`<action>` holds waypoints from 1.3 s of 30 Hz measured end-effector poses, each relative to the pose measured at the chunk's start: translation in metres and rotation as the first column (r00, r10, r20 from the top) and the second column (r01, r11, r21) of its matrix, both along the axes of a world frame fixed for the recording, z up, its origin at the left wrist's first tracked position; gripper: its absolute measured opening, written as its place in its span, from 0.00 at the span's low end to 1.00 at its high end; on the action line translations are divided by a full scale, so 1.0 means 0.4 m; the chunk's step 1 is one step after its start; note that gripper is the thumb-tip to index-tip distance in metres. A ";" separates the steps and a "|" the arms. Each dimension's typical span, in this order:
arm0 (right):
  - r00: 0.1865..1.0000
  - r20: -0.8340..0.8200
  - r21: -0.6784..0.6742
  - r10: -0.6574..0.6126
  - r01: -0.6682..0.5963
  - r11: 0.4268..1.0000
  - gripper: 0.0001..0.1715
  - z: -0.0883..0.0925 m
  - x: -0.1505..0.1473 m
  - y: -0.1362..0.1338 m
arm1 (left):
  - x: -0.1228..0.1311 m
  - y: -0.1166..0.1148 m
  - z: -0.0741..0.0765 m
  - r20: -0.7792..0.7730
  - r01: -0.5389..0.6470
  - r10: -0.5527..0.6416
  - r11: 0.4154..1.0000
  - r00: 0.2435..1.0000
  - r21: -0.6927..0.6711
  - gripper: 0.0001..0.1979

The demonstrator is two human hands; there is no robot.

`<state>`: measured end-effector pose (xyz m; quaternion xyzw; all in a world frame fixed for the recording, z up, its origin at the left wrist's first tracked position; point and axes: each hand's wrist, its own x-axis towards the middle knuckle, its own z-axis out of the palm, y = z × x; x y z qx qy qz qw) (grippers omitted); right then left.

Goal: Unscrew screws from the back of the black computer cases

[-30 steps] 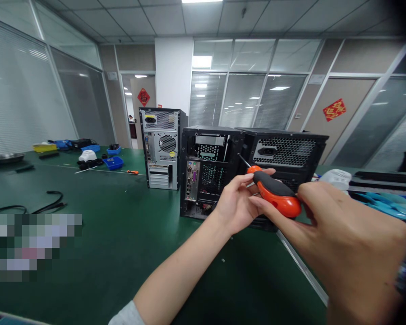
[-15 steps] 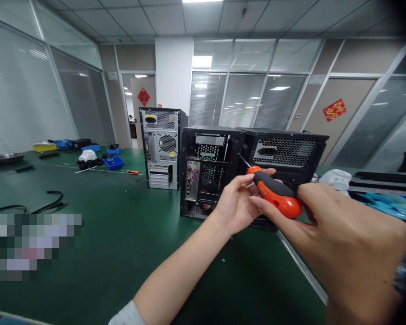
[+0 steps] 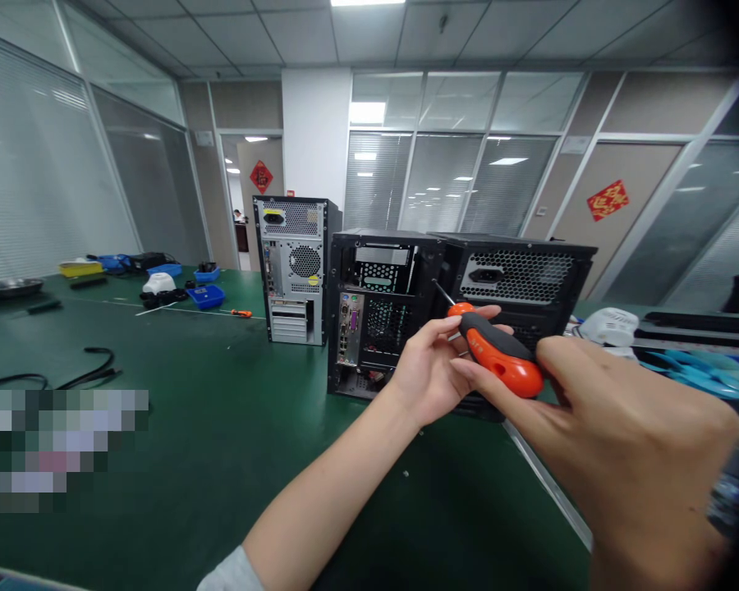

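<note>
Slight roll of s/driver (image 3: pixel 500 349) (txt (image 3: pixel 476 346) clearer)

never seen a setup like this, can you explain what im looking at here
There's no machine: these are a person's bare hands, seen by a camera worn on the head, looking forward and down.

The right hand grips the handle of an orange-and-black screwdriver, while the fingers of the left hand are at its front end. Its shaft points at the edge of the middle case; the exact contact is too small to tell.

Also standing on the green table are a silver-backed case and the right case. Further left lie a blue tray, an orange tool and black cables. The lower-left patch is pixelated, so I can't tell what it is.
</note>
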<state>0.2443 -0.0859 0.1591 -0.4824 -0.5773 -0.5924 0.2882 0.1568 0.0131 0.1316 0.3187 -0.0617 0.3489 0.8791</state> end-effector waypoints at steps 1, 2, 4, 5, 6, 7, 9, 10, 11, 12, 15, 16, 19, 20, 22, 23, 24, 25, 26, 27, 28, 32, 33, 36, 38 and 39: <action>1.000 0.013 0.020 0.008 -0.009 1.000 0.22 0.003 0.001 0.001 | 0.000 0.000 0.000 -0.001 -0.002 0.002 1.000 1.000 0.001 0.16; 1.000 0.024 0.033 0.016 -0.017 0.999 0.23 0.005 0.003 0.002 | 0.001 0.000 0.000 -0.004 -0.006 0.006 1.000 1.000 0.003 0.16; 0.999 0.040 0.048 0.034 -0.036 0.998 0.24 0.009 0.007 0.003 | 0.002 -0.001 0.001 -0.010 -0.016 0.016 1.000 1.000 0.004 0.16; 0.998 0.041 0.044 0.038 -0.040 0.998 0.24 0.010 0.008 0.004 | 0.003 -0.001 0.001 -0.011 -0.018 0.018 1.000 1.000 0.004 0.16; 0.998 0.043 0.045 0.046 -0.048 0.998 0.25 0.010 0.010 0.004 | 0.003 -0.001 0.000 -0.009 -0.018 0.018 1.000 1.000 0.004 0.16; 0.998 0.045 0.044 0.052 -0.054 0.998 0.26 0.010 0.011 0.003 | 0.004 -0.001 0.000 -0.007 -0.017 0.017 1.000 1.000 0.001 0.16; 0.998 0.040 0.056 0.058 -0.060 0.997 0.26 0.010 0.013 0.002 | 0.007 -0.001 -0.001 -0.011 -0.020 0.020 1.000 1.000 -0.007 0.15; 0.997 0.049 0.039 0.060 -0.062 0.997 0.26 0.010 0.013 0.002 | 0.008 -0.002 -0.002 -0.016 -0.027 0.027 1.000 1.000 -0.011 0.15; 0.997 0.045 0.048 0.060 -0.062 0.997 0.26 0.011 0.013 0.001 | 0.010 -0.002 -0.002 -0.023 -0.037 0.037 0.999 0.999 -0.014 0.14; 0.997 0.047 0.042 0.062 -0.063 0.997 0.27 0.011 0.014 -0.001 | 0.012 -0.003 -0.003 -0.030 -0.050 0.049 0.999 0.998 -0.015 0.14; 0.996 0.051 0.027 0.073 -0.074 0.997 0.27 0.014 0.017 -0.007 | 0.017 -0.006 -0.003 -0.044 -0.081 0.080 0.996 0.996 -0.023 0.13; 0.996 0.053 0.025 0.075 -0.077 0.997 0.27 0.014 0.018 -0.009 | 0.017 -0.007 -0.002 -0.048 -0.083 0.082 0.996 0.995 -0.029 0.13; 0.995 0.061 0.022 0.080 -0.081 0.996 0.27 0.014 0.022 -0.012 | 0.017 -0.010 0.002 -0.048 -0.071 0.069 0.996 0.996 -0.046 0.13; 0.995 0.060 0.018 0.078 -0.080 0.997 0.27 0.013 0.022 -0.012 | 0.016 -0.011 0.003 -0.048 -0.067 0.065 0.996 0.997 -0.052 0.13; 0.996 0.055 0.017 0.077 -0.078 0.997 0.28 0.012 0.021 -0.012 | 0.015 -0.012 0.005 -0.051 -0.068 0.065 0.996 0.997 -0.063 0.12; 0.996 0.045 0.019 0.077 -0.078 0.997 0.28 0.012 0.019 -0.011 | 0.014 -0.012 0.006 -0.056 -0.071 0.067 0.995 0.996 -0.068 0.12; 0.996 0.044 0.012 0.084 -0.084 0.996 0.28 0.012 0.018 -0.011 | 0.014 -0.012 0.007 -0.060 -0.073 0.069 0.995 0.996 -0.073 0.11; 0.995 0.037 0.007 0.090 -0.090 0.996 0.28 0.011 0.017 -0.010 | 0.014 -0.012 0.007 -0.061 -0.075 0.070 0.994 0.996 -0.077 0.11; 0.995 0.029 -0.001 0.096 -0.096 0.995 0.28 0.011 0.017 -0.010 | 0.014 -0.011 0.007 -0.061 -0.074 0.069 0.994 0.996 -0.082 0.11; 0.994 0.024 -0.006 0.102 -0.102 0.995 0.28 0.011 0.017 -0.010 | 0.015 -0.011 0.008 -0.058 -0.072 0.067 0.994 0.996 -0.086 0.11; 0.994 0.021 -0.010 0.106 -0.106 0.994 0.28 0.011 0.018 -0.010 | 0.015 -0.011 0.008 -0.054 -0.070 0.065 0.993 0.996 -0.090 0.11; 0.993 0.022 -0.034 0.117 -0.117 0.993 0.28 0.015 0.017 -0.011 | 0.013 -0.015 0.012 -0.048 -0.085 0.080 0.991 0.996 -0.108 0.10; 0.992 0.022 -0.044 0.125 -0.124 0.991 0.28 0.017 0.016 -0.011 | 0.012 -0.017 0.014 -0.055 -0.099 0.094 0.989 0.994 -0.113 0.10; 0.988 0.029 -0.068 0.151 -0.149 0.987 0.28 0.020 0.012 -0.013 | 0.009 -0.021 0.019 -0.087 -0.145 0.135 0.982 0.987 -0.124 0.10; 0.987 0.031 -0.081 0.158 -0.156 0.985 0.28 0.020 0.012 -0.015 | 0.008 -0.023 0.021 -0.095 -0.164 0.153 0.978 0.984 -0.127 0.09; 0.987 0.030 -0.091 0.157 -0.153 0.984 0.28 0.019 0.012 -0.016 | 0.008 -0.023 0.021 -0.099 -0.171 0.159 0.977 0.982 -0.130 0.09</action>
